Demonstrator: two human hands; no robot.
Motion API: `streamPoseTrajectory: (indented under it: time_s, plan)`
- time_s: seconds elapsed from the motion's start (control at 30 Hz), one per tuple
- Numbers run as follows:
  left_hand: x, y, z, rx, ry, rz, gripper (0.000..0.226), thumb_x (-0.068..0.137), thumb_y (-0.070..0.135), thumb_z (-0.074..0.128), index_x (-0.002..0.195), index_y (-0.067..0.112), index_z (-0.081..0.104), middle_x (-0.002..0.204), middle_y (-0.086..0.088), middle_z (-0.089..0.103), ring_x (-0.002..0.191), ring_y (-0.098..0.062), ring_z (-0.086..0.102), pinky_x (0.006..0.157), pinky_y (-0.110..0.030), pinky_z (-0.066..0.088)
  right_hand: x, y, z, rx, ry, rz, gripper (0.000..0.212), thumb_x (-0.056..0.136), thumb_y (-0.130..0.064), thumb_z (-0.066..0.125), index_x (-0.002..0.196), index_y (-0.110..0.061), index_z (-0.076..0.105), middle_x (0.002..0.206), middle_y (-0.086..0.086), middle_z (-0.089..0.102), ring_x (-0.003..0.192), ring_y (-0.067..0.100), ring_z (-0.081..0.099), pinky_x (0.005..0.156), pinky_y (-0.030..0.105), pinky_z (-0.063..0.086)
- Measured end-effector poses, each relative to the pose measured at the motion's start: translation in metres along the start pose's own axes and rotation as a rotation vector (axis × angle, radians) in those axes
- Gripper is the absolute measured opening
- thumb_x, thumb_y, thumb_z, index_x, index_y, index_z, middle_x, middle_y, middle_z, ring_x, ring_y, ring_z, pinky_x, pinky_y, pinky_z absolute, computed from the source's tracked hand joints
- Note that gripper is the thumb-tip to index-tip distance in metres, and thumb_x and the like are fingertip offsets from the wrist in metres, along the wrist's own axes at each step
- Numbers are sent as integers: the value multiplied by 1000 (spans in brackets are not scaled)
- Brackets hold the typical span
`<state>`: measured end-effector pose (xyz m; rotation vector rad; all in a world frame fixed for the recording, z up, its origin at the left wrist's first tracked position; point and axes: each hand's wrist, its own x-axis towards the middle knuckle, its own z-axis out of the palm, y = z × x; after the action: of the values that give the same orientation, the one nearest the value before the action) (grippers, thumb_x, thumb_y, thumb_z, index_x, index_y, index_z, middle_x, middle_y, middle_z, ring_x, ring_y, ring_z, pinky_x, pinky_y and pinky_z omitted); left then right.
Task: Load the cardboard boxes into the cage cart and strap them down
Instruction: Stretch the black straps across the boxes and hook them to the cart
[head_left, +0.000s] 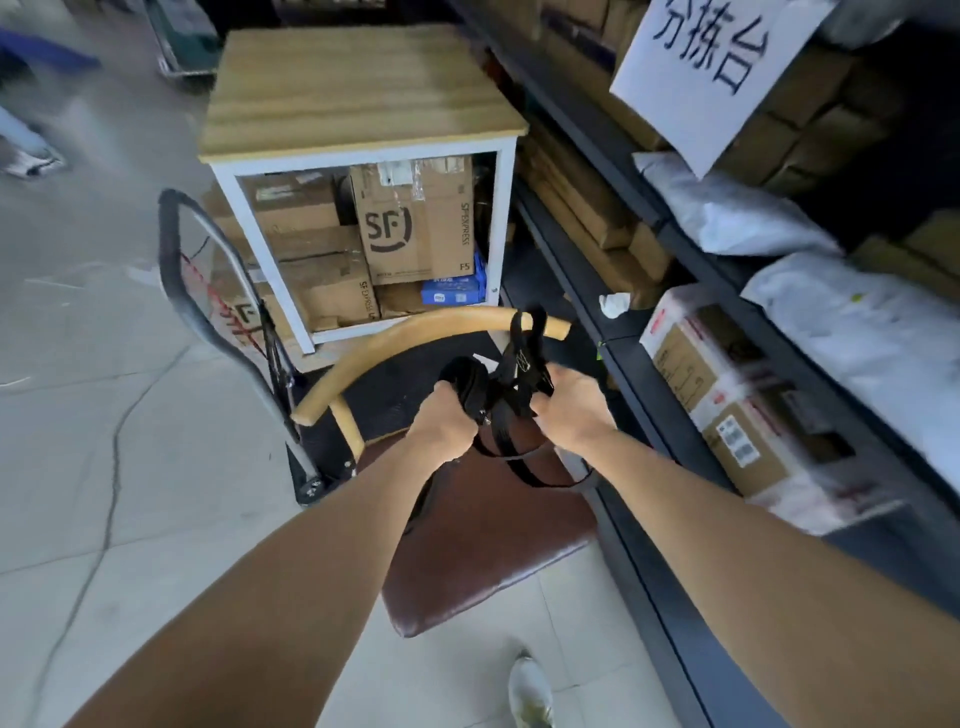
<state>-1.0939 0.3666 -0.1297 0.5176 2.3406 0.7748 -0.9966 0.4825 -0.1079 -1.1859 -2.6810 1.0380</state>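
The pale floor (78, 415) carries a wood-topped table (358, 88) (cardboard boxes (415, 223) stacked beneath it) and a brown-seated chair (483, 545); the dark shelf (636, 374) holds parcels (727, 410).

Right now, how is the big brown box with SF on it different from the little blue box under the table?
The SF box is plain brown cardboard with dark letters, while the blue box is bright blue with white print. The SF box is much bigger and stands tall; the blue box is small and flat. The SF box sits higher, and the blue box peeks out low by its bottom right corner. Both are stored under the wooden-topped table.
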Motion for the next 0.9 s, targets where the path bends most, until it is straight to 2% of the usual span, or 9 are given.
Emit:
streamPoseTrajectory:
  time_s: [0.1,0.2,0.27,0.4,0.47,0.57,0.7,0.83,0.9]
  plan:
    - [-52,41,-31,58,40,186,35,89,1,50,122,-1,38,98,-16,55,84,-31,57,54,-31,38,-56,-27,-56,-34,123,-33,19,94,-13,47,110,-5,53,94,15,58,87,33,56,65,30,39]
    - [-108,82,-52,129,76,386,19,89,1,51,105,4,41,90,-10,51,85,-30,55,62,-32,38,-118,-45,-108,-81,251,-49,27,95,-16,47,119,-4,51,103,19,60,99,35,56,73,33,42]
    - [-149,109,-60,177,85,499,18,90,1,51,103,6,40,93,-11,50,89,-31,56,64,-34,39,-160,-50,-139,-66,339,-40,21,94,-16,49,111,-4,53,93,15,59,89,32,57,70,33,44]
    - [-228,159,-56,289,53,738,30,91,7,54,118,4,40,106,-15,54,97,-33,56,67,-35,40,-248,-42,-195,-79,485,32,8,91,-16,52,94,-9,52,79,9,58,74,28,55,55,32,40]
    - [-265,180,-44,321,9,856,31,90,6,54,117,4,40,110,-16,56,99,-34,56,69,-36,40,-295,-32,-218,-116,556,77,9,91,-16,53,97,-11,55,84,8,57,79,27,54,61,32,41]
    - [-319,210,-13,357,-107,1007,27,90,3,52,114,3,40,107,-17,57,95,-35,56,66,-36,40,-364,-6,-247,-104,632,201,5,91,-16,52,93,-12,50,87,11,57,80,30,57,66,35,45]
    - [-394,239,37,337,-264,1217,21,90,5,51,108,4,40,102,-16,57,92,-35,55,66,-37,41,-456,32,-275,-109,764,401,4,88,-13,53,88,-10,51,78,11,58,71,32,58,58,36,46]
    - [-463,257,95,333,-412,1423,20,88,5,54,101,6,39,100,-15,56,90,-35,55,70,-41,44,-541,70,-288,-159,904,632,3,86,-12,51,88,-14,51,69,5,51,67,30,52,55,29,39]
    - [-497,262,122,351,-462,1501,20,89,6,54,102,7,39,99,-13,54,84,-31,51,67,-39,42,-584,85,-289,-136,963,722,6,84,-10,49,89,-13,51,71,8,53,66,30,53,54,32,44]
